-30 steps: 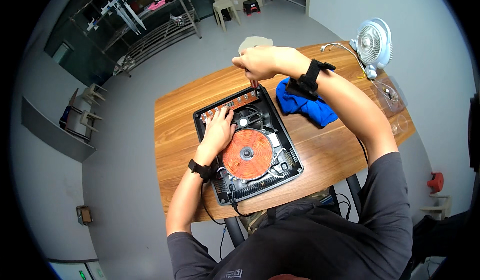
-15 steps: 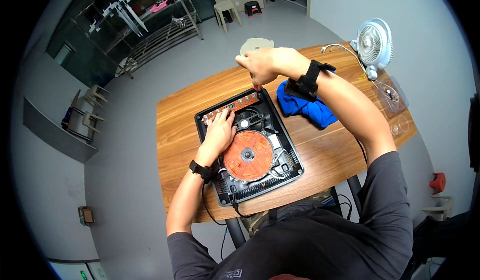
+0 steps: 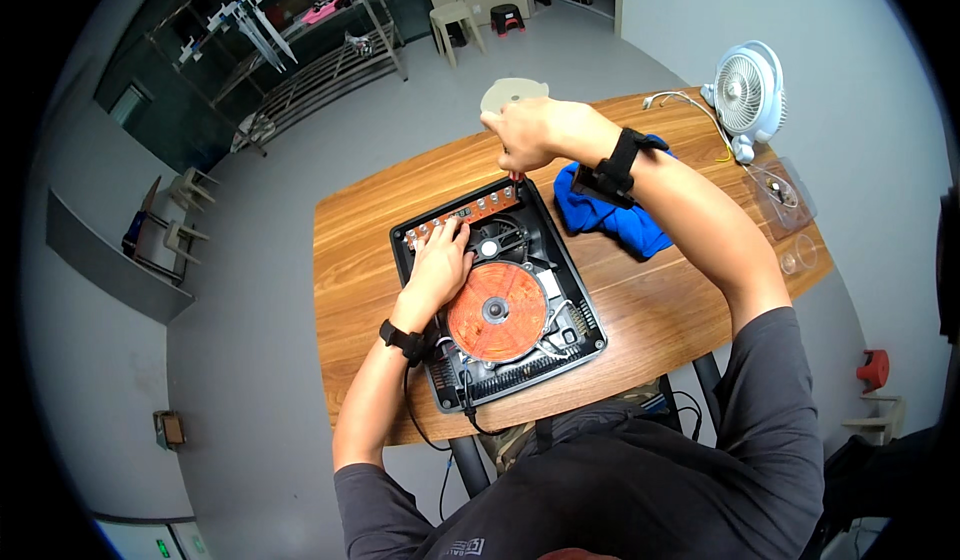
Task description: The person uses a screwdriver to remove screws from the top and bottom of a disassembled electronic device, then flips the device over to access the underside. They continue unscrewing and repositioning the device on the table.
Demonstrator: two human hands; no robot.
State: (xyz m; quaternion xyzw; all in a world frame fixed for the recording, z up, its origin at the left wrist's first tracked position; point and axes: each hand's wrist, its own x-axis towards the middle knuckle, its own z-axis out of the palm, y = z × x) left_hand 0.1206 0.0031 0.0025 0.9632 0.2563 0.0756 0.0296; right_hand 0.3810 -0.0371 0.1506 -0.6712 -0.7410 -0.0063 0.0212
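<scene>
On the table lies an opened induction cooker [image 3: 573, 305], its black casing showing a round copper coil [image 3: 497, 312], a small cooling fan [image 3: 489, 247] and a long orange-brown control board [image 3: 485, 206] along its far edge. My right hand [image 3: 530, 135] is closed round a screwdriver [image 3: 516, 175], of which only a bit of red and the lower end show. The screwdriver points down at the board's right end, near the casing's far right corner. Fingers outstretched, my left hand [image 3: 440, 263] rests on the board's near edge beside the cooling fan, holding nothing.
A crumpled blue cloth [image 3: 620, 222] lies right of the cooker, under my right forearm. Farther right stand a white desk fan [image 3: 745, 95] and a clear plastic box [image 3: 783, 200]. A cable [image 3: 480, 425] runs off the near edge. A pale stool [image 3: 515, 92] stands beyond the table.
My right hand has shifted very slightly to the right and its grip on the screwdriver has turned a little. My left hand stays where it was.
</scene>
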